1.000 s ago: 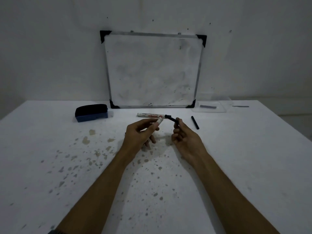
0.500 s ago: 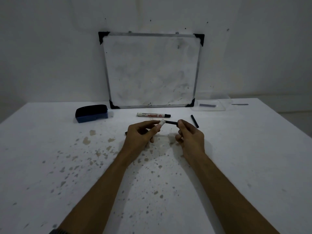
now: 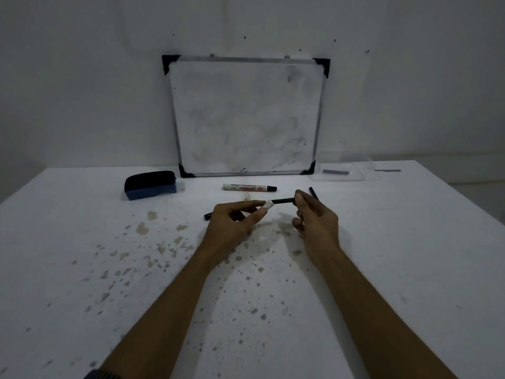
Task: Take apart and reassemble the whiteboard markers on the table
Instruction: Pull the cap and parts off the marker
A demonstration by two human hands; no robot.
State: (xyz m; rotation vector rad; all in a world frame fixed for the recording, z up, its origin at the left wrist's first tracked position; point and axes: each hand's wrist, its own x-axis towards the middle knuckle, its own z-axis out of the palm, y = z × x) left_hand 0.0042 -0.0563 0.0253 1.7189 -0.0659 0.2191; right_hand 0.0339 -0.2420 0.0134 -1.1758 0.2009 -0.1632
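fingers: left hand pinches a white marker barrel near its open end, thumb and forefinger closed around it, other fingers curled under; right hand nips the far end of a thin black ink core between thumb and fingertips, remaining fingers loosely bent.
where it is: just above centre of the frame, held over the table; the core's near end meets the barrel mouth, though whether it has entered i cannot tell.
risk, misalignment: core looks slim and probably slightly soft; pushed off-axis it could bend or jam at the rim.
risk, ink: a soaked core likely smears fingertips and adds to the speckled stains on the tabletop.
risk, slip: smooth round barrel held by a light pinch may rotate or drop if pressed hard.
risk, loose parts: a black piece peeks out left of the left hand and a black stick lies behind the right hand; a nudge could roll either away.
materials: barrel glossy plastic, cylindrical; core matte black, rod-like.
spare marker: whole marker with printed white body and black end, lying flat above the hands.
surroundings: smudged whiteboard with metal frame at upper centre; dark felt-topped eraser at left; clear tray at upper right.
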